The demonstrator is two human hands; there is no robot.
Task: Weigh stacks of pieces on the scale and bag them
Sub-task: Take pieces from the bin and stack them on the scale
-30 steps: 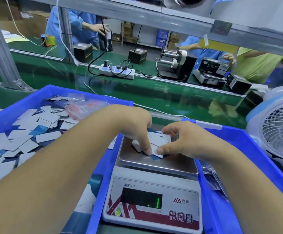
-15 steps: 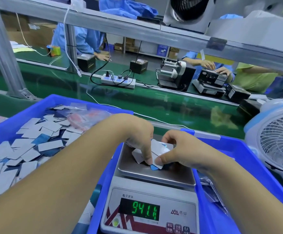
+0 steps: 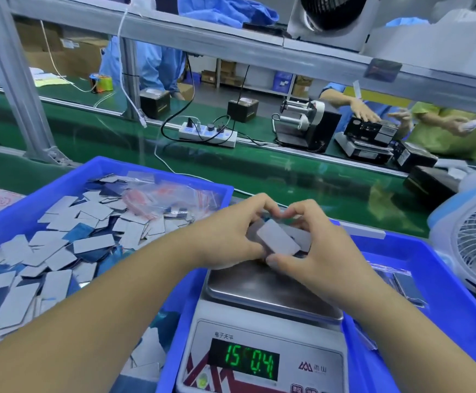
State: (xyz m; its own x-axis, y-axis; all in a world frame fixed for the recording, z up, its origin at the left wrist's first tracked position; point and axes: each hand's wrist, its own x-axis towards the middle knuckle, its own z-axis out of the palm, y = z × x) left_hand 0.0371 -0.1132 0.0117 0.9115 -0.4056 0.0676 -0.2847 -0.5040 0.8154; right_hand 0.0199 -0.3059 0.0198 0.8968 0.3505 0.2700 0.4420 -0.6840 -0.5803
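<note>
A small stack of white rectangular pieces [image 3: 278, 241] is held between my two hands, just above the far end of the steel pan of the scale [image 3: 262, 290]. My left hand [image 3: 228, 239] grips its left side and my right hand [image 3: 313, 251] grips its right side, thumbs in front. The scale's green display [image 3: 244, 363] shows blurred digits. To the left, a blue tray [image 3: 157, 177] holds a heap of loose white and blue pieces [image 3: 61, 251] and a few clear bags [image 3: 171, 198] with red print.
A second blue tray [image 3: 441, 265] on the right holds bagged pieces [image 3: 401, 285]. A white desk fan [image 3: 475, 234] stands at the far right. Beyond lies a green conveyor belt [image 3: 302, 177] with a power strip [image 3: 207, 134], black boxes, a label machine, and other people working.
The spread pieces on the pan have been gathered into a squared stack and lifted a little between both hands. The display reading has changed. The camera has tilted down and closer.
</note>
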